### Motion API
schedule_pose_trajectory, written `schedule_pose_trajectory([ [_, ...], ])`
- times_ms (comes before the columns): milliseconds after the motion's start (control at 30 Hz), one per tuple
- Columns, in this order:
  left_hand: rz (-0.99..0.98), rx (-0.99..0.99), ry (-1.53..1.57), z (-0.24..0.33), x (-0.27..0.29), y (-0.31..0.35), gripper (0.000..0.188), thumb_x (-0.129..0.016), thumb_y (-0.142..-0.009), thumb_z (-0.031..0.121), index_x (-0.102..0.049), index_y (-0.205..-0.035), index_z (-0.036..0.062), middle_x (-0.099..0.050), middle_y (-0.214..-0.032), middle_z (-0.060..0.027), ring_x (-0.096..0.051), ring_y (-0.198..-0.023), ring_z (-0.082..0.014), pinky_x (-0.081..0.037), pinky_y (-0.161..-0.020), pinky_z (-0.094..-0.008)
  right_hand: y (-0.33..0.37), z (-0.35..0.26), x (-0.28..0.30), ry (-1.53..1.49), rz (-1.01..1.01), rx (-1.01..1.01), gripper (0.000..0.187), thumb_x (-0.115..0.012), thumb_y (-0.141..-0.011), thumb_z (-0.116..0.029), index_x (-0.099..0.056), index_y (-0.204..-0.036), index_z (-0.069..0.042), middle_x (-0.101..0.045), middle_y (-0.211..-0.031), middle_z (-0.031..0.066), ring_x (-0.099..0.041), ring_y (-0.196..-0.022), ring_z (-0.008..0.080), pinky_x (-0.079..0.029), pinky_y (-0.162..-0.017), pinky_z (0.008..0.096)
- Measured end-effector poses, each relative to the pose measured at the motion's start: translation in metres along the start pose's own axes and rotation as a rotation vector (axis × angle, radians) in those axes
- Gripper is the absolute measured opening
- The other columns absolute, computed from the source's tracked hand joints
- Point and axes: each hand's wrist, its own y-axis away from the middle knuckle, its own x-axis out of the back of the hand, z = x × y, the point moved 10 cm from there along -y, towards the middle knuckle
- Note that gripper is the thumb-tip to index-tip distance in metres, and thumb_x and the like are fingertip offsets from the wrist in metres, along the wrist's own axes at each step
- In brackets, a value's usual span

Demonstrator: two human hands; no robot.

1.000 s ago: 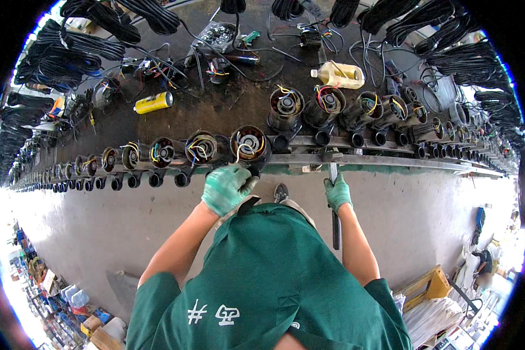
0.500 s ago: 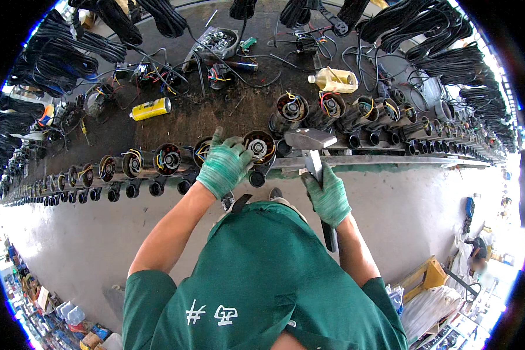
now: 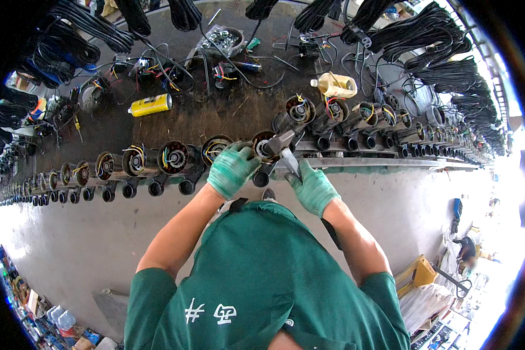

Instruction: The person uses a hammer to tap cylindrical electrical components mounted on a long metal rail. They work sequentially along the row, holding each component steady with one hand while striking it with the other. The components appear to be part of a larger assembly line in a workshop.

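My right hand (image 3: 314,189), in a green knit glove, is closed round the handle of a hammer (image 3: 281,142). The hammer's metal head is over a round motor housing (image 3: 264,137) at the bench's front edge, covering part of its open end. My left hand (image 3: 233,169), gloved the same way, has its fingers curled against the left side of that housing. Left of it stands another open housing (image 3: 216,147) with a yellow wire, partly behind my left fingers. Whether the hammer touches the housing cannot be told.
A long row of wired motor housings (image 3: 173,156) lines the dark bench (image 3: 216,122). Behind lie a yellow spray can (image 3: 150,105), a bottle of pale liquid (image 3: 336,85) and a tray of small metal parts (image 3: 223,39). Black cable bundles (image 3: 431,35) hang along the back.
The hammer has come left and over the housing, carried by my right hand. My left hand has moved slightly right and down, its fingers now more curled.
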Motion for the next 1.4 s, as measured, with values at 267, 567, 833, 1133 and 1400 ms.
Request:
schedule_pose_trajectory([
  [267, 0.024, 0.028, 0.015, -0.006, -0.002, 0.004, 0.015, -0.072, -0.082, 0.021, -0.076, -0.096, 0.0165, -0.069, -0.104, -0.0059, -0.067, -0.110, -0.0300, -0.056, -0.093, -0.0423, 0.016, -0.046, 0.035, 0.014, 0.121, -0.008, 0.046, -0.058, -0.102, -0.029, -0.049, -0.128, 0.008, -0.068, -0.093, 0.0338, -0.067, -0.092, 0.0526, -0.052, -0.078, 0.0578],
  [567, 0.057, 0.024, 0.020, -0.007, -0.003, 0.003, 0.015, -0.073, -0.078, 0.019, -0.075, -0.092, 0.0146, -0.069, -0.102, -0.0061, -0.068, -0.104, -0.0284, -0.058, -0.087, -0.0413, 0.007, -0.034, 0.049, -0.193, 0.145, -0.014, 0.043, -0.064, -0.102, -0.026, -0.048, -0.128, 0.005, -0.067, -0.089, 0.0306, -0.070, -0.081, 0.0448, -0.050, -0.068, 0.0424],
  [833, 0.046, 0.026, 0.003, -0.009, 0.010, -0.008, 0.019, -0.074, -0.079, 0.021, -0.076, -0.096, 0.0142, -0.069, -0.101, -0.0052, -0.067, -0.108, -0.0283, -0.057, -0.093, -0.0409, 0.000, -0.010, -0.004, 0.118, -0.044, -0.043, 0.039, -0.058, -0.103, -0.033, -0.048, -0.120, 0.000, -0.068, -0.090, 0.0328, -0.068, -0.089, 0.0516, -0.052, -0.076, 0.0607],
  [1133, 0.041, 0.033, -0.004, -0.007, -0.002, 0.003, 0.024, -0.078, -0.077, 0.023, -0.076, -0.099, 0.0140, -0.069, -0.099, -0.0028, -0.066, -0.111, -0.0267, -0.055, -0.098, -0.0403, 0.007, -0.042, 0.031, -0.094, 0.123, 0.026, 0.048, -0.061, -0.101, -0.024, -0.041, -0.137, 0.003, -0.068, -0.089, 0.0323, -0.066, -0.086, 0.0532, -0.050, -0.072, 0.0582],
  [1400, 0.011, 0.042, -0.001, -0.009, -0.009, 0.003, 0.026, -0.080, -0.075, 0.024, -0.076, -0.099, 0.0148, -0.068, -0.101, -0.0031, -0.066, -0.113, -0.0268, -0.054, -0.100, -0.0402, -0.013, -0.026, 0.032, -0.070, 0.014, 0.042, 0.043, -0.061, -0.102, -0.026, -0.048, -0.129, 0.006, -0.068, -0.096, 0.0341, -0.065, -0.095, 0.0541, -0.051, -0.079, 0.0550],
])
